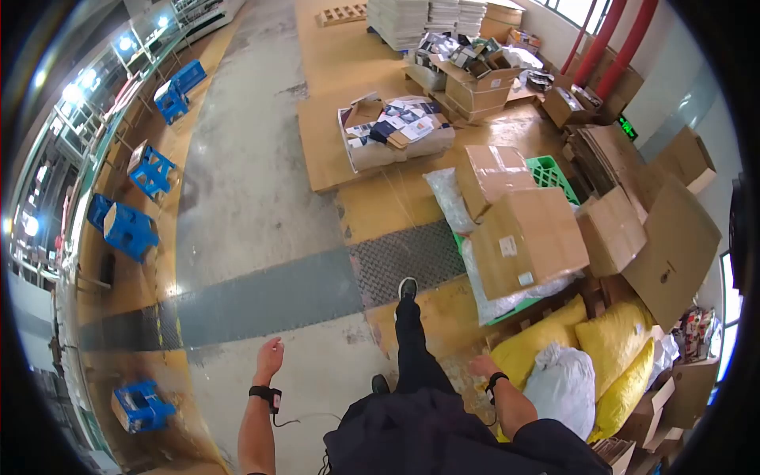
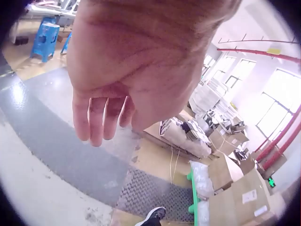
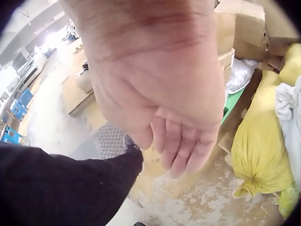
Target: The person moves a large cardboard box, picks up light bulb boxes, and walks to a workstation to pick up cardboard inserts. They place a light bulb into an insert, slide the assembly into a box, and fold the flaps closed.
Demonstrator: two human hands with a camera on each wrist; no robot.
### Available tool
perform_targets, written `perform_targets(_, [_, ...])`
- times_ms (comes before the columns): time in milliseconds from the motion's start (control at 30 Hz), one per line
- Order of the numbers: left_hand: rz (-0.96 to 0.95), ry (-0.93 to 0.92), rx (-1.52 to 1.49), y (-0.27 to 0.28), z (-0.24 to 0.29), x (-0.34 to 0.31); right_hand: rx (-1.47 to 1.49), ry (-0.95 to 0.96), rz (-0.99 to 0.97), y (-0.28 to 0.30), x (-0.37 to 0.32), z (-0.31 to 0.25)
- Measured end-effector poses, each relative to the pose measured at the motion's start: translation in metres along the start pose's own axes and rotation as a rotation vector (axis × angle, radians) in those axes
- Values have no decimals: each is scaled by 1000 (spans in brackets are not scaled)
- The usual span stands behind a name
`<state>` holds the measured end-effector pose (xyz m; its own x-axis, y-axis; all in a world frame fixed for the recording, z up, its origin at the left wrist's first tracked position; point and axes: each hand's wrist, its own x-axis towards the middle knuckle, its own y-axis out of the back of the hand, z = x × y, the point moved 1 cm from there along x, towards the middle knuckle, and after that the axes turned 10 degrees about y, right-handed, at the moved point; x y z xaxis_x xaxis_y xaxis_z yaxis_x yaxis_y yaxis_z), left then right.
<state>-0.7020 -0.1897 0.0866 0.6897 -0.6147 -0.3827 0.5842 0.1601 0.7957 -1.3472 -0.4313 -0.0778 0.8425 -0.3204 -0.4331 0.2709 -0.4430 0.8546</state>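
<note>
My left hand (image 1: pixel 270 358) hangs out over the concrete floor with nothing in it; in the left wrist view its fingers (image 2: pixel 96 120) point down, loosely relaxed. The right hand (image 1: pixel 481 365) hangs beside my right leg, near the yellow sacks (image 1: pixel 546 332). Its fingers (image 3: pixel 181 146) curl loosely and hold nothing in the right wrist view. A white sack (image 1: pixel 562 388) leans against the yellow ones. One shoe (image 1: pixel 408 287) is forward at the edge of the dark textured mat (image 1: pixel 404 257).
Cardboard boxes (image 1: pixel 530 241) sit on bagged material and green crates at the right. Ahead, a low wooden platform (image 1: pixel 321 158) carries an open box of printed cards (image 1: pixel 404 123). Blue stools (image 1: pixel 131 229) line the workbench at the left. Flattened cardboard (image 1: pixel 681 249) leans at the far right.
</note>
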Motion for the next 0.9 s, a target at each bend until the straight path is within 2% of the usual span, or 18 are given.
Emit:
perform_targets(33, [89,-19,22,14,19,27,-27,5,-133,28,13,6])
perform_targets(67, [-79,68,201,21,32,53,-58,7,-256,51,38,17])
perform_targets(100, [37,-58,198,-2,-3,86,-49,1,-235,62,72,46])
perform_targets(133, [-53,18,131,8,21,85,4,-67,-117,65,106,91])
perform_targets(200, [-210,206,171,-1,18,97,183,-218,65,37,128,98])
perform_targets(233, [-442,-21,406,-7,9,114,105,-140,91,68,152,110])
perform_targets(300, [-532,421,-34,6,57,102,-9,-16,264,128,202,153])
perform_targets(333, [-506,425,-74,13,75,101,-30,33,417,147,229,178])
perform_targets(400, [-480,435,-106,22,96,120,619,-467,321,259,283,201])
perform_targets(433, [-478,440,-107,18,89,134,823,-472,400,299,307,217])
perform_targets(500, [-491,451,-101,15,87,183,682,-462,469,354,366,257])
perform_targets(567, [-654,441,-107,15,82,236,971,-494,484,414,405,278])
perform_targets(600, [-677,465,-63,7,78,278,962,-496,487,430,423,283])
perform_targets(667, [-399,282,160,-5,88,358,939,-449,663,469,464,302])
perform_targets(733, [-320,-48,370,-20,98,446,865,-444,573,484,496,328])
perform_targets(767, [-548,200,428,4,157,484,837,-455,480,472,500,326])
perform_targets(833, [-343,1,248,26,235,537,947,-506,495,487,508,312])
perform_targets(900, [-320,-114,196,43,314,591,1126,-645,410,487,519,310])
